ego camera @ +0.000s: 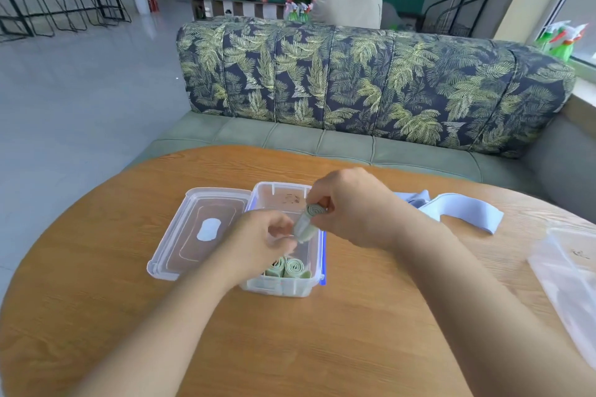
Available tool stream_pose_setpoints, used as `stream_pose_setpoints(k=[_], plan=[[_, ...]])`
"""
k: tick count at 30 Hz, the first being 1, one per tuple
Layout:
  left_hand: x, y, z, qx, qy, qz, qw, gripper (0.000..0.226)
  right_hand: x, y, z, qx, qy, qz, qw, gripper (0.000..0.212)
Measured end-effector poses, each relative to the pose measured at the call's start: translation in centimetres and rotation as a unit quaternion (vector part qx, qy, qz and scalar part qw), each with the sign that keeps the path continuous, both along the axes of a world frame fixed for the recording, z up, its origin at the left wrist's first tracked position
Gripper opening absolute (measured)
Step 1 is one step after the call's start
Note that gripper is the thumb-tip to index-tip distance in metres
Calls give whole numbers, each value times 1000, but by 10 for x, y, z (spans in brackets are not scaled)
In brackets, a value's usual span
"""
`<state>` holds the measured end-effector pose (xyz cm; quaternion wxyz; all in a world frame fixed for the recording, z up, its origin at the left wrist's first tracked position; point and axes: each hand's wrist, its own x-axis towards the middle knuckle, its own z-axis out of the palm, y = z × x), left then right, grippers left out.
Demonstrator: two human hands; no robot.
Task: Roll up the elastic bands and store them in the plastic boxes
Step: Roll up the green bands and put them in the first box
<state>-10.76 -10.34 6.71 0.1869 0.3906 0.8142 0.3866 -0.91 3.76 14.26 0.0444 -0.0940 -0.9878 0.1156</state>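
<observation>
Elastic band in hand: I see a green elastic band rolled into a tight coil and tilted, held in the air over the open plastic box.
Right hand: my right hand pinches the upper end of the coil, fingers curled round it.
Left hand: my left hand has its fingers curled, with the fingertips pinching the lower end of the same coil; that end is blurred.
Stored rolls: two rolled green bands lie side by side, touching, at the near end of the box.
Box: it stands on the wooden table, with blue latches on its right side.
Lid: the clear lid lies flat just beside the box, on its left.
Loose bands: pale blue bands lie unrolled on the table, behind my right wrist.
Second box: another clear plastic box sits at the table's right edge, well apart from the first.
</observation>
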Motion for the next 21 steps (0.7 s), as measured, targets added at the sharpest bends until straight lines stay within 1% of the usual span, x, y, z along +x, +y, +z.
stream_pose_setpoints(k=[2, 4, 5, 8, 12, 15, 18, 21], plan=[[-6, 9, -14, -62, 26, 2, 998, 20, -10, 4, 0, 15, -21, -11, 1000, 12], [-7, 10, -24, -112, 26, -15, 993, 19, -16, 5, -4, 21, -42, -23, 999, 4], [-9, 8, -27, -124, 19, -22, 992, 18, -19, 5, -8, 23, -56, -26, 998, 7], [-12, 7, -28, -132, 20, -44, 990, 17, -31, 8, -23, 27, -96, -32, 994, 17], [-13, 9, -29, -143, 47, -72, 986, 17, -42, 4, -41, 55, -144, -19, 988, 7], [-17, 9, -34, -136, 35, -75, 987, 21, -46, -2, -50, 66, -175, -25, 982, 30], [-19, 8, -37, -131, 31, -67, 989, 20, -52, -7, -55, 79, -195, -26, 977, 29], [-20, 8, -40, -122, 21, -54, 991, 21, -59, -10, -54, 85, -226, -16, 970, 35]])
